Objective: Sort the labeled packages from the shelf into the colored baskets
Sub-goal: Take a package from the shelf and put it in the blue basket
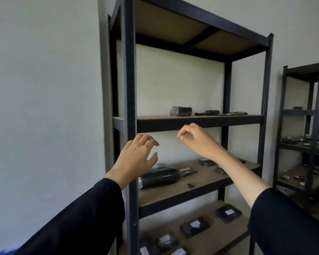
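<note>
A tall black metal shelf (pixel 199 123) with wooden boards stands in front of me. Black wrapped packages lie on it: a block-shaped package (pixel 180 111) on the upper board, a long bulky package (pixel 158 178) on the middle board, and several flat packages with white labels (pixel 194 227) on the lower board. My left hand (pixel 136 157) is raised in front of the shelf's left post, fingers spread and loosely bent, holding nothing. My right hand (pixel 195 138) hovers just below the upper board's front edge, fingers loosely curled with thumb near fingertips, holding nothing. No basket is clearly visible.
A second black shelf (pixel 306 144) with small dark items stands at the right. A plain white wall fills the left side. A bit of something blue (pixel 4 252) shows at the bottom left corner.
</note>
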